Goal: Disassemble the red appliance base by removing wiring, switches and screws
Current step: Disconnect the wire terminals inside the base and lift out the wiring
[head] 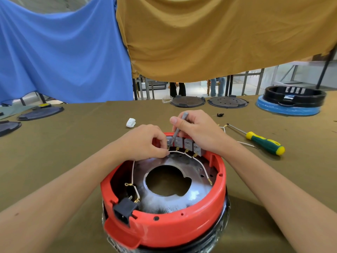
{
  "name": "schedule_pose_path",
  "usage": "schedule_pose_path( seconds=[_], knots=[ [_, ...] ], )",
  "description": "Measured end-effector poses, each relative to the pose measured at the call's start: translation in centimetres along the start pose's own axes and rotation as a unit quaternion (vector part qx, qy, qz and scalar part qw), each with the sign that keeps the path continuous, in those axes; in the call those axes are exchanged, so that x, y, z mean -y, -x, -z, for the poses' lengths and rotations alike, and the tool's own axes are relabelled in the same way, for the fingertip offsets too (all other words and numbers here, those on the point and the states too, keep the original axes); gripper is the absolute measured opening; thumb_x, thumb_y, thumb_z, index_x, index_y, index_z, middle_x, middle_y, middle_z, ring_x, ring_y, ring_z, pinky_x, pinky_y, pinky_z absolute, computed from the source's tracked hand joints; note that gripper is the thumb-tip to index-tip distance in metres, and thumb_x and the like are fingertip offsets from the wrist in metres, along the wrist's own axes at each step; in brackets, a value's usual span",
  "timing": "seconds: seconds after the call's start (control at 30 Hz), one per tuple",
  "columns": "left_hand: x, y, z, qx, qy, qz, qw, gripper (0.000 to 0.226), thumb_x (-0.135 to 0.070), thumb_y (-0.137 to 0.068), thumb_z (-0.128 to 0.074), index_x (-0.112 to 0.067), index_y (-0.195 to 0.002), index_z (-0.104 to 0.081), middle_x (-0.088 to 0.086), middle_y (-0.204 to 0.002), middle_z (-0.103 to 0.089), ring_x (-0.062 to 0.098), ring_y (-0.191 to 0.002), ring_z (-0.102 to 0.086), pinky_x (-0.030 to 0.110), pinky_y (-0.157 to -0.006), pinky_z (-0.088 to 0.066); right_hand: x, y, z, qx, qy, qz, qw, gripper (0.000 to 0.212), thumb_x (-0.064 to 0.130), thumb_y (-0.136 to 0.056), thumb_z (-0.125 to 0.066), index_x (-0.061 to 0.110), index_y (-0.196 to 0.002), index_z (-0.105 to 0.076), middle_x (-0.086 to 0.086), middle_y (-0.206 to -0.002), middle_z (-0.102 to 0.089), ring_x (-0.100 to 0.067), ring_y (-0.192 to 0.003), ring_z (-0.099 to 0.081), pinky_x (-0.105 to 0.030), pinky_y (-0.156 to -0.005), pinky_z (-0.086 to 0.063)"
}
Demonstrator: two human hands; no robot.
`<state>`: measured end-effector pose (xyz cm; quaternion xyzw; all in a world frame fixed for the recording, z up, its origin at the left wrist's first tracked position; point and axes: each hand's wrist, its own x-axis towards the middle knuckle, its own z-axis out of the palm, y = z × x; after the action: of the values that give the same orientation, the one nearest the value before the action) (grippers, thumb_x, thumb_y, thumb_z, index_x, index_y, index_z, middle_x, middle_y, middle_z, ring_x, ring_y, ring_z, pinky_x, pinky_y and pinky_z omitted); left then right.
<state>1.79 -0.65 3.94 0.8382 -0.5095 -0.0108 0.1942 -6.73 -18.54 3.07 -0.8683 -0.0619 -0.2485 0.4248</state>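
Red appliance base (pixel 164 229) sits nearest on bench (pixel 73 143); rigid plastic shell, prob. light, best steadied at rim. Left hand (pixel 144 143) pinches thin floppy white wire (pixel 179 152) by switches (pixel 187 146); right hand (pixel 197 130) grips grey tool (pixel 177 129), tip at switches. Terminals look delicate; grip wire nr connector.

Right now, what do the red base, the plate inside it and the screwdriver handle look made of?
Red base: looks like moulded plastic, smooth and semi-glossy, with a uniform colour.
Plate: likely metal, silvery grey with bright reflections and dull patches.
Screwdriver handle: probably plastic or rubber, in green and yellow sections; which one cannot be told.
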Motion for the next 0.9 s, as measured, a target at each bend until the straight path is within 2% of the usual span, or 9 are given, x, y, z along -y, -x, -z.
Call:
schedule_pose_path(
  seconds=[0.13,0.2,0.27,0.43,0.53,0.63,0.77,0.9],
  knots=[
    [0.01,0.03,-0.01,-0.002,0.000,-0.003,1.000,0.017,-0.032,-0.080,-0.076,-0.033,-0.065,-0.069,-0.012,-0.089,-0.062,-0.001,-0.083,-0.058,0.021,-0.078,-0.048,0.09,-0.11,0.03,0.012,0.009,-0.005,1.000,0.038,0.041,-0.098,-0.057,0.011,-0.079,-0.069,0.013,-0.060,-0.066,-0.003,-0.062,-0.062,-0.020,-0.068,-0.049],
    [-0.04,0.02,-0.02,-0.002,-0.003,-0.003,1.000,0.018,-0.032,-0.080,-0.076,-0.034,-0.064,-0.068,-0.012,-0.089,-0.061,-0.002,-0.083,-0.057,0.020,-0.077,-0.047,0.18,-0.14,0.00,0.029,0.017,-0.015,0.999,0.037,0.043,-0.098,-0.058,0.015,-0.076,-0.071,0.006,-0.062,-0.067,-0.016,-0.065,-0.065,-0.031,-0.070,-0.051],
    [-0.06,0.01,-0.01,-0.003,-0.004,-0.001,1.000,0.018,-0.031,-0.080,-0.075,-0.034,-0.064,-0.068,-0.012,-0.089,-0.061,-0.001,-0.083,-0.057,0.021,-0.076,-0.048,0.26,-0.14,-0.08,0.042,0.028,-0.017,0.999,0.038,0.044,-0.097,-0.058,0.016,-0.075,-0.071,0.002,-0.063,-0.068,-0.023,-0.067,-0.067,-0.036,-0.070,-0.052],
    [-0.01,0.04,-0.04,-0.005,-0.002,0.000,1.000,0.015,-0.030,-0.080,-0.075,-0.029,-0.066,-0.070,-0.010,-0.090,-0.064,0.001,-0.085,-0.058,0.018,-0.074,-0.046,0.13,-0.01,-0.03,-0.004,-0.004,-0.005,1.000,0.040,0.043,-0.098,-0.057,0.012,-0.077,-0.069,0.003,-0.062,-0.068,-0.008,-0.061,-0.063,-0.031,-0.069,-0.051],
    [0.04,0.07,-0.04,-0.006,-0.004,0.002,1.000,0.016,-0.030,-0.080,-0.075,-0.030,-0.065,-0.069,-0.011,-0.090,-0.063,-0.001,-0.085,-0.058,0.013,-0.072,-0.044,0.07,0.06,-0.06,-0.006,-0.005,-0.003,1.000,0.037,0.042,-0.098,-0.057,0.015,-0.077,-0.069,-0.001,-0.069,-0.071,-0.011,-0.066,-0.064,-0.037,-0.075,-0.053],
    [0.00,0.11,-0.08,-0.007,-0.005,-0.001,1.000,0.017,-0.029,-0.079,-0.076,-0.030,-0.064,-0.069,-0.011,-0.089,-0.063,-0.004,-0.085,-0.057,0.010,-0.073,-0.042,0.13,0.07,-0.02,0.006,-0.005,-0.009,1.000,0.036,0.042,-0.098,-0.058,0.015,-0.077,-0.070,0.001,-0.066,-0.069,-0.011,-0.065,-0.064,-0.039,-0.077,-0.053],
    [0.00,0.08,-0.03,-0.008,-0.004,0.005,1.000,0.020,-0.028,-0.079,-0.075,-0.032,-0.061,-0.066,-0.012,-0.091,-0.062,-0.002,-0.083,-0.057,0.015,-0.075,-0.045,0.08,0.09,0.01,0.009,-0.026,-0.014,1.000,0.039,0.043,-0.098,-0.057,0.013,-0.077,-0.071,-0.006,-0.068,-0.071,-0.013,-0.065,-0.064,-0.041,-0.078,-0.054],
    [-0.04,0.09,-0.07,-0.012,-0.003,0.008,1.000,0.020,-0.027,-0.079,-0.075,-0.028,-0.061,-0.066,-0.011,-0.089,-0.063,0.002,-0.081,-0.059,0.018,-0.076,-0.046,-0.02,0.09,-0.05,-0.012,-0.049,-0.019,0.999,0.041,0.045,-0.098,-0.057,0.011,-0.078,-0.071,-0.004,-0.065,-0.069,-0.008,-0.061,-0.063,-0.029,-0.069,-0.052]
  ],
)
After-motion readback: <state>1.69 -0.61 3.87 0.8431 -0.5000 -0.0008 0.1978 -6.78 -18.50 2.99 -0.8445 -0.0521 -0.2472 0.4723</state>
